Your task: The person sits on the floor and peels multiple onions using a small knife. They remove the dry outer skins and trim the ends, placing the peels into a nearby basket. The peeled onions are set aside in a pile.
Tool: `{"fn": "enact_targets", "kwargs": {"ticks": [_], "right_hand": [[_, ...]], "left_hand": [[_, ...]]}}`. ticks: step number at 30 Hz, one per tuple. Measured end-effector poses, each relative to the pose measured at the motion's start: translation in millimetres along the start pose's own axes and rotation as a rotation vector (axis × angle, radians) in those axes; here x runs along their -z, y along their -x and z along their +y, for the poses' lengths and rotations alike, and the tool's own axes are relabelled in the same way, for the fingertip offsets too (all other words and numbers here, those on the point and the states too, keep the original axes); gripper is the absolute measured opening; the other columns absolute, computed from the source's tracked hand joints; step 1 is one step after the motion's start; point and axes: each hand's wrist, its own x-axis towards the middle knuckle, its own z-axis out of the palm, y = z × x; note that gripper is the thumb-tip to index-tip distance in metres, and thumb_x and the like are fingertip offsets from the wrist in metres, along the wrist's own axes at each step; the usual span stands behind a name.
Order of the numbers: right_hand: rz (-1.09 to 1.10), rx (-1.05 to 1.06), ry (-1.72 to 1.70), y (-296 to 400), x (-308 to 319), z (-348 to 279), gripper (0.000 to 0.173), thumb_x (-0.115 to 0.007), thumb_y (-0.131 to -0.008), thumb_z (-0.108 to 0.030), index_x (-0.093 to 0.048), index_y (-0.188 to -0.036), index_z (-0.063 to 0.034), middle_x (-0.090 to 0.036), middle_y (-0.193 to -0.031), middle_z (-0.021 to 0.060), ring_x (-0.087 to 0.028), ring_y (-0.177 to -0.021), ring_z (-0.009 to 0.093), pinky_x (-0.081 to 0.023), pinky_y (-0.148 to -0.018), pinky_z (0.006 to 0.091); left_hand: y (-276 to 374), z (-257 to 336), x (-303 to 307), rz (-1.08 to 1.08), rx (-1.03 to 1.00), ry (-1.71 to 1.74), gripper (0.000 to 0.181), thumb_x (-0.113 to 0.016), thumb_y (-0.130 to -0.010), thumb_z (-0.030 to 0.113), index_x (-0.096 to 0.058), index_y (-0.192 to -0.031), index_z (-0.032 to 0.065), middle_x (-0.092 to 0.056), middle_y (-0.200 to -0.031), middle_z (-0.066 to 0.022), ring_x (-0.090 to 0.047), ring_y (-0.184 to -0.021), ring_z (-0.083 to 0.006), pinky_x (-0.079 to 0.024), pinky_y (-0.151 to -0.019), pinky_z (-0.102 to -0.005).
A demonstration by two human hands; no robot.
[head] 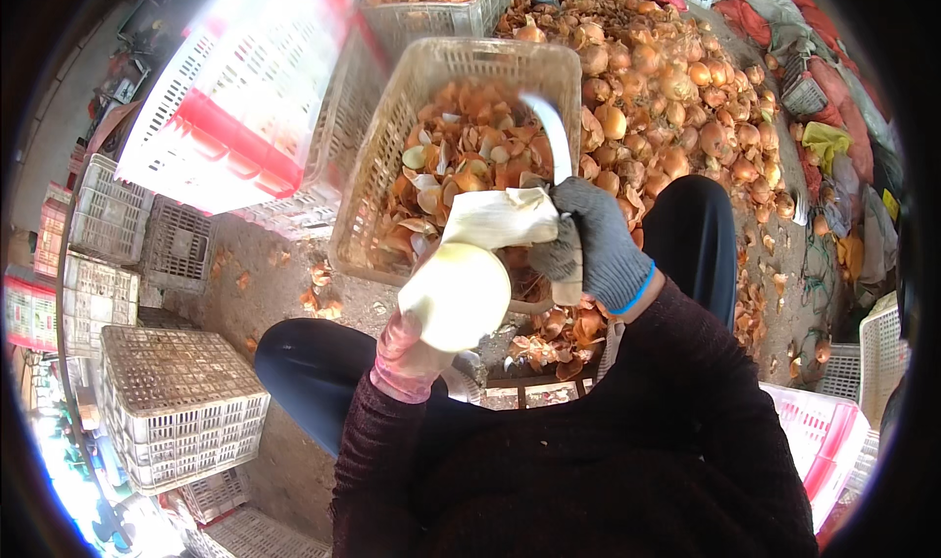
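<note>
My left hand [408, 352], in a pinkish glove, is closed on a pale peeled onion [467, 293] held over the near edge of a plastic crate. In a grey knit glove with a blue cuff, my right hand [595, 242] grips the handle of a knife with a curved blade [551, 132], its blade pointing away from me. A strip of whitish onion layer [503, 218] stretches from the onion's top to my right fingers. Beneath lies the perforated crate [492, 51], holding brown onion skins [478, 143]. The fingertips of my left hand are hidden behind the onion.
A large heap of unpeeled onions [662, 95] lies right of the crate. A white and red crate [235, 117] stands to the left, with stacked crates [184, 404] farther down. Another crate of skins [434, 14] stands beyond. Loose skins [566, 337] lie near my feet.
</note>
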Motion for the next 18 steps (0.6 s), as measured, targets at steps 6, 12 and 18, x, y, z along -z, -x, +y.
{"fn": "enact_targets", "kwargs": {"ticks": [6, 12, 18], "right_hand": [[-0.450, 0.203, 0.345, -1, 35, 7, 0.019, -0.053, -0.090, -0.007, -0.057, -0.106, 0.0023, -0.060, -0.068, 0.0056, -0.054, -0.046, 0.013, -0.047, -0.041, 0.0270], [-0.469, 0.160, 0.364, -12, 47, 19, 0.017, -0.056, -0.091, -0.006, -0.059, -0.105, 0.0020, -0.064, -0.084, 0.0057, -0.063, -0.065, 0.013, -0.053, -0.058, 0.0221], [-0.482, 0.089, -0.055, -12, 46, -15, 0.031, -0.057, -0.087, -0.020, -0.061, -0.110, 0.0002, -0.065, -0.078, 0.0090, -0.052, -0.046, 0.014, -0.045, -0.040, 0.0277]], "left_hand": [[-21, -11, 0, -0.110, 0.097, -0.088, 0.110, -0.078, -0.069, 0.065, -0.032, -0.146, 0.0015, -0.052, -0.135, -0.0177, -0.054, -0.124, -0.0300, -0.045, -0.105, -0.0437], [-21, -26, -3, -0.001, 0.188, 0.000, 0.084, -0.077, -0.080, 0.041, -0.039, -0.143, -0.0005, -0.057, -0.130, -0.0142, -0.059, -0.119, -0.0249, -0.050, -0.101, -0.0396], [-22, -10, -5, -0.078, 0.080, 0.097, 0.086, -0.078, -0.070, 0.038, -0.046, -0.137, -0.0047, -0.062, -0.121, -0.0141, -0.064, -0.110, -0.0251, -0.051, -0.099, -0.0377]]}}
